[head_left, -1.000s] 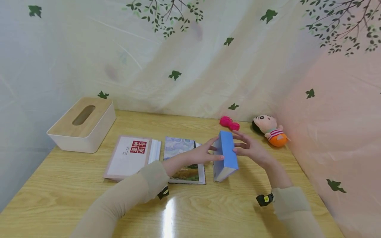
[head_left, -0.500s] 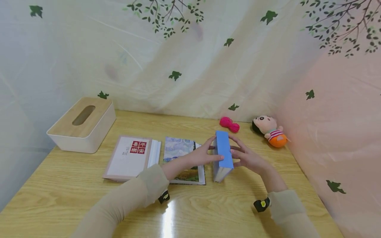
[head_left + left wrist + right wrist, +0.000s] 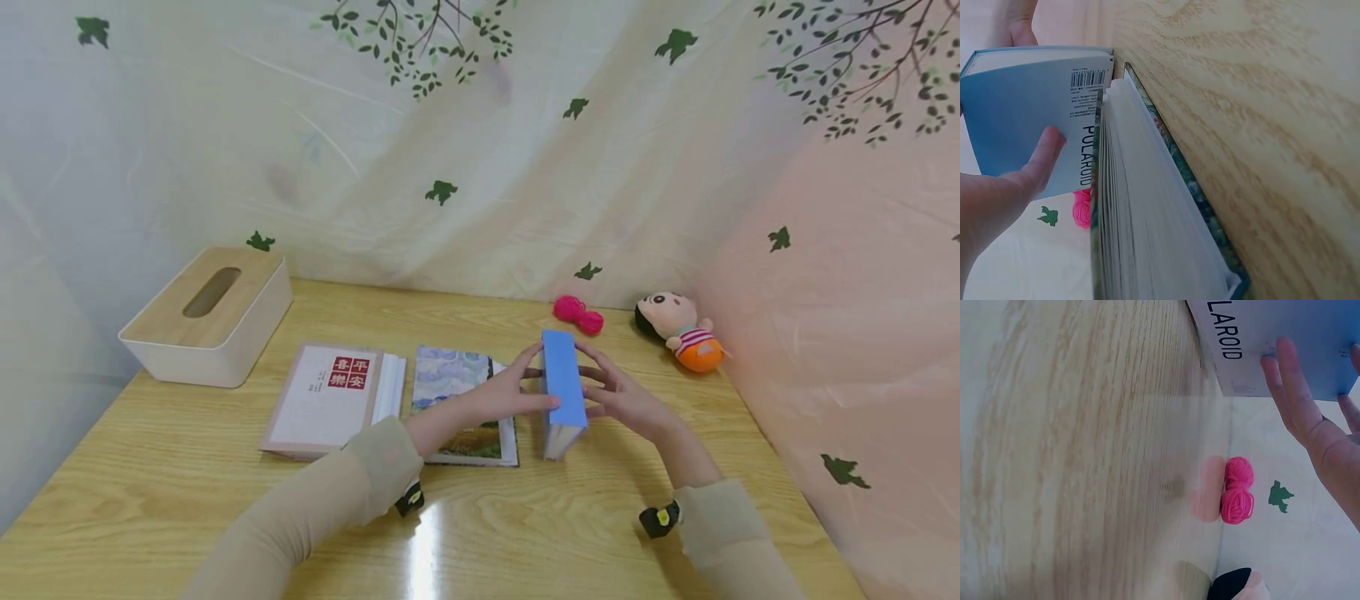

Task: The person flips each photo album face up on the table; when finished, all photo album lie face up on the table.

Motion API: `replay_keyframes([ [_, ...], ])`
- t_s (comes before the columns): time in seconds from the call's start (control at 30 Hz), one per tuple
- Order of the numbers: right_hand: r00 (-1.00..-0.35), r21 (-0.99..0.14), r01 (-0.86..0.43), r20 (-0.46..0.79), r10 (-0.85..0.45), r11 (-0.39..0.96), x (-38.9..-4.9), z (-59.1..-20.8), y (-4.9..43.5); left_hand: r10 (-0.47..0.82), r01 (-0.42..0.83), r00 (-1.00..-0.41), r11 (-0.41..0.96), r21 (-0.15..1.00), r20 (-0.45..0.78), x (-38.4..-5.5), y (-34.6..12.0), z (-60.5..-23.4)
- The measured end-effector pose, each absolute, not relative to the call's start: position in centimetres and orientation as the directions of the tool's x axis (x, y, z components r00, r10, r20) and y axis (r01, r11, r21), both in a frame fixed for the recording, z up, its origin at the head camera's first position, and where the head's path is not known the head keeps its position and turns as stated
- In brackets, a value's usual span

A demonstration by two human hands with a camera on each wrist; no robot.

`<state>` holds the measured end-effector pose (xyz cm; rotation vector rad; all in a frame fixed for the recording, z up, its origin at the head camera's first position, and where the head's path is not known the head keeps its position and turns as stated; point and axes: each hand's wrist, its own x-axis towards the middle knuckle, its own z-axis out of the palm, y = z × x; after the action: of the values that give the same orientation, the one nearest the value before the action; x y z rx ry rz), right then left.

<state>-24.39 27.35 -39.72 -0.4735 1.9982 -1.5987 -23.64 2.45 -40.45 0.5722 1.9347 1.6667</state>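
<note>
A blue book [image 3: 564, 379] marked POLAROID stands on its long page edge, spine up, between my two hands. My left hand [image 3: 501, 396] touches its left side with spread fingers, the thumb at the spine's edge. In the left wrist view one finger [image 3: 1049, 145] lies against the cover below the barcode. On the other side my right hand [image 3: 630, 404] touches the opposite cover; its fairly straight fingers [image 3: 1294, 375] show there in the right wrist view. Under my left wrist lies a book with a painted landscape cover [image 3: 450, 367], partly hidden by that arm.
Left of the painted book lies a white book with red characters [image 3: 322, 400]. A wood-topped tissue box [image 3: 202, 325] stands at the back left. Pink yarn [image 3: 577, 314] and a plush doll [image 3: 682, 329] lie at the back right, near the printed cloth [image 3: 480, 217].
The blue book has swung from leaning right to nearly upright, its spine moving left. My right hand has followed it leftward; my left hand has stayed nearly in place.
</note>
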Motion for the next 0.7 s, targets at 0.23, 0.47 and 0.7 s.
replay_keyframes([
  [0.23, -0.852, -0.959, -0.029, -0.124, -0.508, 0.283, -24.23, -39.63, 27.22, 0.636, -0.006, -0.771, 0.048, 0.999, -0.035, -23.56, 2.73, -40.42],
  [0.47, -0.897, -0.937, -0.005, -0.151, -0.416, 0.35, -24.34, -39.51, 26.63, 0.622, 0.041, -0.783, 0.053, 0.998, -0.001, -23.41, 3.01, -40.25],
  [0.7, -0.903, -0.908, 0.041, -0.213, -0.374, 0.418, -24.61, -39.32, 26.44, 0.602, 0.019, -0.798, 0.012, 1.0, 0.008, -23.29, 3.12, -40.28],
])
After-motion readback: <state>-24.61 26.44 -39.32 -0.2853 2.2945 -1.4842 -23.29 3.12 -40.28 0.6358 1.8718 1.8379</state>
